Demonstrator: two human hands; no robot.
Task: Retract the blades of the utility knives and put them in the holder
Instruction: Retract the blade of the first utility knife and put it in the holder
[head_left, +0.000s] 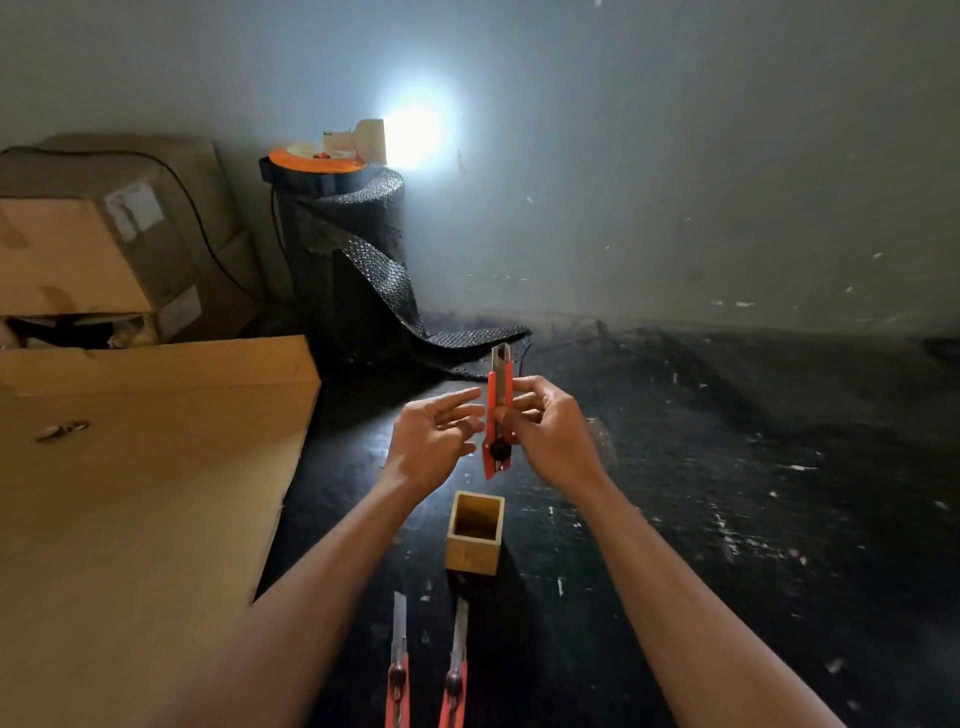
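Red utility knife (498, 415) upright in right hand (550, 436), left hand (431, 441) beside.

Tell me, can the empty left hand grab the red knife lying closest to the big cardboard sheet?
Probably yes. The left hand holds nothing, and that red utility knife lies uncovered on the dark floor beneath the left forearm.

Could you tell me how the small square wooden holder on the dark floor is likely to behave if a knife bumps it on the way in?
The small square wooden holder looks empty, so it is probably light and may slide on the dark floor. It stands taller than wide, so a bump near its rim could tip it. Its flat sides mean it should not roll.
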